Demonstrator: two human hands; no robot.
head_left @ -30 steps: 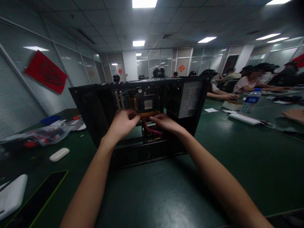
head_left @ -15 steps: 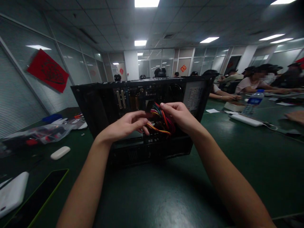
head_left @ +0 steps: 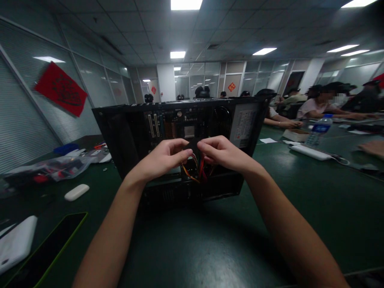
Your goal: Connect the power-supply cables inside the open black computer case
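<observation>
An open black computer case (head_left: 120,136) stands on its side in front of me, its motherboard (head_left: 190,118) facing me. Low over the board, a black cable connector (head_left: 193,147) is between my fingertips, with red, yellow and dark wires (head_left: 201,170) hanging below it. My left hand (head_left: 163,158) pinches the connector's left side, thumb in front. From the other side, my right hand (head_left: 223,152) grips it with thumb and bent fingers. The connector's far side is hidden. A silver power supply (head_left: 243,124) with a label sits at the case's upper right.
The green table (head_left: 192,240) carries a white earbud case (head_left: 77,192), a green-edged phone (head_left: 49,248), a white device (head_left: 18,244) and a plastic bag (head_left: 51,170) on the left. At right are a water bottle (head_left: 321,130) and a white power strip (head_left: 312,152). Other people sit beyond.
The connector has turned and come lower, its wires now hanging down. My left fingers have closed on it, and my right hand has shifted slightly down. The bare socket area behind shows more.
</observation>
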